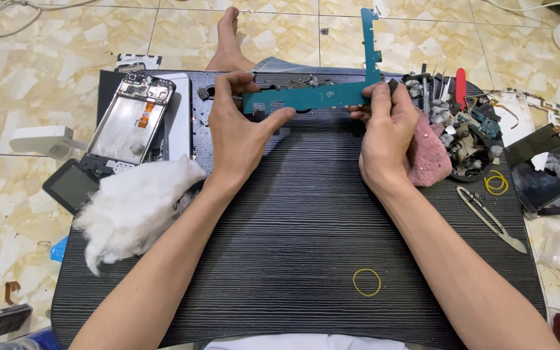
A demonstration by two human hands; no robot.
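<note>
My left hand and my right hand hold a teal L-shaped circuit board between them above the far part of a dark ribbed table. The left thumb and fingers pinch the board's left end. The right hand grips the board's corner, where a narrow arm of it rises upward. A pink cloth sits under and beside the right hand.
A wad of white cotton lies at the left, beside an opened phone frame and a small dark screen. A pile of small parts and tools is at the right, with metal snips and a yellow rubber band.
</note>
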